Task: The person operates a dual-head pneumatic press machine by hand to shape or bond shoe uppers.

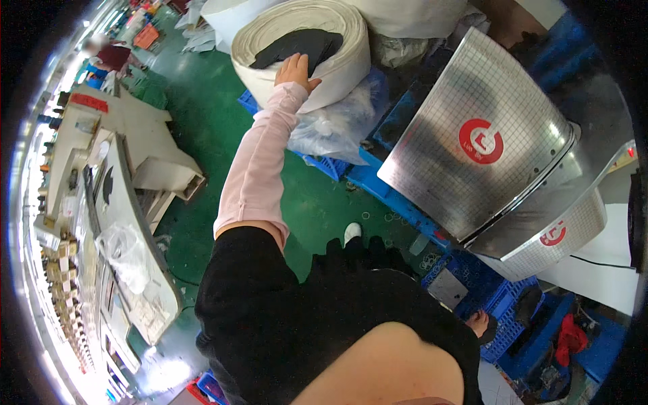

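At ten o'clock, a co-worker (115,57) in a dark red top was far off, across the green floor (192,88). Toward half past eight, a clear plastic bag (126,251) lay crumpled on a pale table (164,287). Your left arm, in a pink sleeve (255,162), reached up to twelve o'clock, where your left hand (294,72) rested on the lower edge of a black cloth (300,44), fingers close together and thumb set apart to the right; you could not tell whether they gripped it. That cloth lay at twelve o'clock on top of a thick white roll (341,75), which sat above clear plastic wrapping (334,128). A white shoe (353,233) showed just below the centre. Near two o'clock stood a shiny metal panel (449,152) with a grid pattern and a red ring mark. At four o'clock, your right hand (478,324) was beside a blue crate (503,335), partly hidden, and you could not tell whether it held anything. Further out at four o'clock lay a red cloth (572,341).
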Demonstrator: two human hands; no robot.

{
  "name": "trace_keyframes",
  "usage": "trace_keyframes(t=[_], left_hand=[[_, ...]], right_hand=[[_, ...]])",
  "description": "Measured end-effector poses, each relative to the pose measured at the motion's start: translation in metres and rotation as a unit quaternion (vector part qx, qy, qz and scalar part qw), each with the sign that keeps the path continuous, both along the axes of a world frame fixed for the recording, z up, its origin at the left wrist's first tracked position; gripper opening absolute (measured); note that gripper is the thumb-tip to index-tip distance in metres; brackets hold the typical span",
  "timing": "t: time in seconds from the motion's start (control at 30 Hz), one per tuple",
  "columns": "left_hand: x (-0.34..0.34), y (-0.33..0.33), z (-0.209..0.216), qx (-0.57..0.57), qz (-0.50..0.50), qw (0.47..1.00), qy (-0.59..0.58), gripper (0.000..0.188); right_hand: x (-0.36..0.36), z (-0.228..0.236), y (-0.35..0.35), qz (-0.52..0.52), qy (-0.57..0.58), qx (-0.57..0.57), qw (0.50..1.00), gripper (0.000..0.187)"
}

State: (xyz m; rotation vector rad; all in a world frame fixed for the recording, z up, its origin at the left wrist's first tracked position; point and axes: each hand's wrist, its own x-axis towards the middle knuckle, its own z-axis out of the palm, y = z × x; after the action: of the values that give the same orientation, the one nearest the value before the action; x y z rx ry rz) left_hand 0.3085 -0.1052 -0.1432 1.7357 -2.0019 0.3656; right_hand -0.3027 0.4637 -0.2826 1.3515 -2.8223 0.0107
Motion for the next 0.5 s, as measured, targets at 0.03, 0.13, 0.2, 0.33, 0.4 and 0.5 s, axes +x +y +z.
trace_keyframes(t=[0.03, 0.13, 0.2, 0.33, 0.4, 0.5], left_hand=[[0.002, -0.012, 0.004, -0.001, -0.001, 1.000, 0.003, 0.052], [0.007, -0.035, 0.013, 0.193, 0.061, 0.978, 0.042, 0.030], [0.019, -0.045, 0.016, 0.199, 0.077, 0.975, 0.069, 0.029], [0.018, -0.094, 0.014, 0.288, 0.097, 0.938, 0.165, 0.025], [0.033, -0.106, 0.023, 0.299, 0.091, 0.932, 0.184, 0.027], [0.068, -0.121, 0.016, 0.331, 0.069, 0.937, 0.093, 0.042]], right_hand=[[0.004, 0.003, -0.003, -0.001, 0.003, -0.001, 1.000, 0.030], [0.028, 0.018, 0.010, -0.059, -0.076, -0.008, 0.995, 0.030], [0.038, 0.015, 0.022, -0.170, -0.127, 0.048, 0.976, 0.031], [-0.035, -0.102, 0.137, -0.063, -0.181, 0.021, 0.981, 0.032], [-0.003, -0.101, 0.102, -0.197, -0.218, -0.026, 0.956, 0.032], [0.011, -0.079, 0.058, -0.145, -0.235, -0.061, 0.959, 0.029]])
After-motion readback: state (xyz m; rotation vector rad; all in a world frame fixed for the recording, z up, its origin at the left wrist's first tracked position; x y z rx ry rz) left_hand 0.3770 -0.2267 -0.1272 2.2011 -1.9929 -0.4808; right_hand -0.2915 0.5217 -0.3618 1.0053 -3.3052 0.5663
